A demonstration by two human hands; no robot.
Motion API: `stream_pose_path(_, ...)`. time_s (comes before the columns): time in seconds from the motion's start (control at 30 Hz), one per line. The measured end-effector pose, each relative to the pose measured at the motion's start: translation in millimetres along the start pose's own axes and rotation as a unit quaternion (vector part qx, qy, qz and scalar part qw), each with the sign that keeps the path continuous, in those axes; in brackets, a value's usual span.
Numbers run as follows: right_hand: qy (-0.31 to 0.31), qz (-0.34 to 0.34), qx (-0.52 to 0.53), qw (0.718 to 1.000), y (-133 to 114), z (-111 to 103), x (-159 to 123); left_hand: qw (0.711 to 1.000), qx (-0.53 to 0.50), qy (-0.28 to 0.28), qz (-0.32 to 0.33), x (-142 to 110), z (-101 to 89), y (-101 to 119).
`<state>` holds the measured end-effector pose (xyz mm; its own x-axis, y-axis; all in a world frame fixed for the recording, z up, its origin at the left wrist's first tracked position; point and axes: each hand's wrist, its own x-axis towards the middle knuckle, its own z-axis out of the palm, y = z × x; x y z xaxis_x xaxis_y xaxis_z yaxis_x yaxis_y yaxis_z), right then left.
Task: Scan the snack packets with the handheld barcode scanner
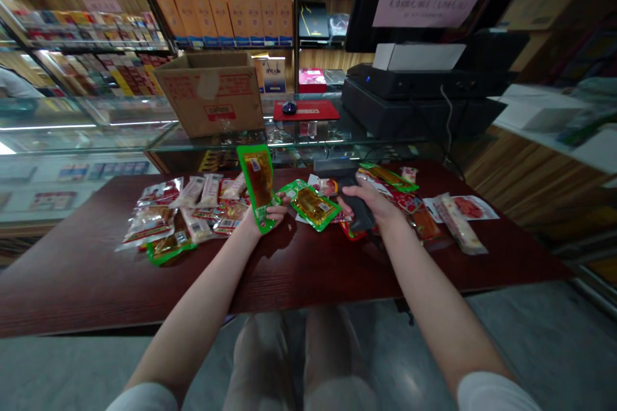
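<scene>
My left hand [270, 213] is closed on the lower end of a green-edged snack packet [259, 176], which stands upright with a barcode label showing. In my right hand [373, 202] is a dark handheld barcode scanner [355, 196], its head pointing away and to the left. Between the hands a second green-edged packet [313, 205] lies on top of other packets. A heap of snack packets [193, 209] spreads over the table to the left of my left hand. Beyond my right hand lie more packets, among them a long pale one [460, 225].
The dark red wooden table [299, 279] meets a glass counter at the back. On the counter stand an open cardboard box [212, 93], a red mat [308, 110] with a mouse, and a black cash register [409, 103]. Stocked shelves line the wall behind.
</scene>
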<state>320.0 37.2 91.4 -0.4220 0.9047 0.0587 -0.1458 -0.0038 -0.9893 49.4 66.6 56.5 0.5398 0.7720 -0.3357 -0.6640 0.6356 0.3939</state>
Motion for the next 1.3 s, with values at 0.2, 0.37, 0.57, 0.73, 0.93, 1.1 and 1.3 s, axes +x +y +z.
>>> stream_pose_path(0.2, 0.013, -0.011, -0.001, 1.000, 13, 5, 2, 0.994, 0.045, 0.011, -0.099, 0, -3.4, 13)
stream_pose_path(0.37, 0.007, -0.021, -0.006, 1.000, 14, 10, -2, 0.991, 0.044, 0.022, -0.128, 0, -3.4, 17)
stream_pose_path(0.57, -0.001, -0.024, 0.007, 1.000, 11, 18, -4, 0.989, 0.037, 0.026, -0.142, 0, -3.7, 17)
stream_pose_path(0.73, -0.004, -0.028, 0.014, 1.000, 12, 18, -5, 0.986, 0.034, 0.018, -0.159, 2, -6.4, 17)
stream_pose_path(0.93, 0.017, -0.042, 0.012, 0.999, 14, 13, -7, 0.965, 0.235, 0.118, 0.001, 4, -1.6, 23)
stream_pose_path(1.1, 0.038, -0.047, -0.006, 0.998, 7, 13, -11, 0.629, 0.535, 0.378, 0.419, -18, -4.2, 42)
stream_pose_path(1.3, 0.079, -0.036, 0.015, 0.996, 2, 13, -12, 0.370, 0.623, 0.551, 0.415, -48, -12.5, 56)
